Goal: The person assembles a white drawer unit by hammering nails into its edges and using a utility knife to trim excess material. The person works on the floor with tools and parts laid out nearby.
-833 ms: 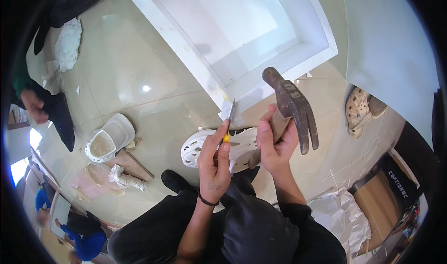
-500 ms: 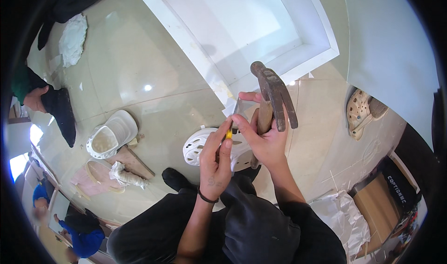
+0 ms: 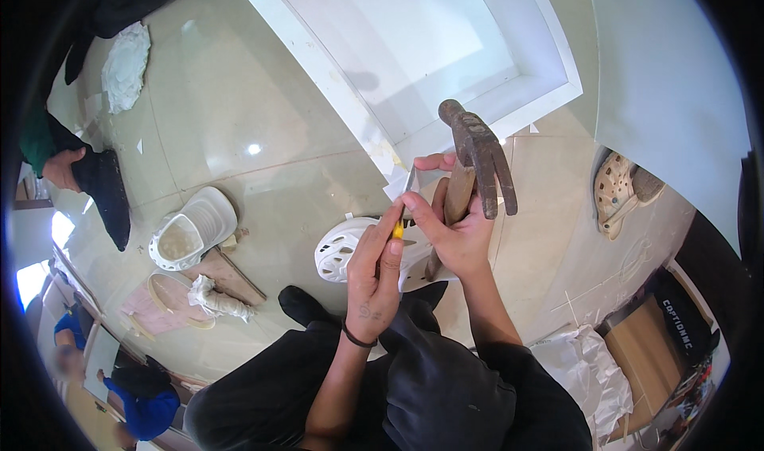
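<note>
- Left hand [image 3: 372, 272] pinches a thin yellow-handled blade tool [image 3: 402, 208]; its tip, near the white frame [image 3: 334, 85], is hard to make out.
- Right hand [image 3: 458, 232] grips a claw hammer [image 3: 477, 161], its handle partly hidden by fingers.

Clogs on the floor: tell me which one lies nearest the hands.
The white clog just below the left hand; the beige clog lies far right by the wall.
</note>
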{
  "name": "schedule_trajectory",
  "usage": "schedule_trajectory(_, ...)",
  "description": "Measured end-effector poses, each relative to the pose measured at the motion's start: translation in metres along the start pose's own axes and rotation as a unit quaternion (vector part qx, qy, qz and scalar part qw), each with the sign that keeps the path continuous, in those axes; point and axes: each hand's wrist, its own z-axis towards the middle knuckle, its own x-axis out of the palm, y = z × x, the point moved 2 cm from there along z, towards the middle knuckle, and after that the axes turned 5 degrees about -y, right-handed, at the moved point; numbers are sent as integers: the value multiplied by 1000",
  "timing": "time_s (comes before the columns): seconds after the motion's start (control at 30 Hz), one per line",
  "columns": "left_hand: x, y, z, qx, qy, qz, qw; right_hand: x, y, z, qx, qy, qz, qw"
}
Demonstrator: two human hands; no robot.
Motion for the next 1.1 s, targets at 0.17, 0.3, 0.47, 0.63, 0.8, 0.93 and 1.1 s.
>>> schedule_trajectory(0.17,-1,2,-1,1,-3,-2,1000,-1,-1,0,-4,4,-5,1000)
schedule_trajectory(0.3,-1,3,-1,-4,-2,-5,1000,0,0,0,-9,6,-4,1000)
schedule_trajectory(0.47,-1,6,-1,-10,0,-18,1000,-1,0,0,-6,9,-15,1000)
schedule_trajectory(0.63,-1,5,-1,-15,2,-27,1000,-2,0,1,-2,15,-20,1000)
schedule_trajectory(0.8,0,3,-1,-32,-1,-40,999,-1,4,2,-5,22,-22,1000)
schedule_trajectory(0.93,-1,5,0,-32,2,-40,999,-1,4,0,-6,23,2,1000)
schedule_trajectory(1.1,-3,16,0,5,2,-23,1000,0,5,0,2,22,1,1000)
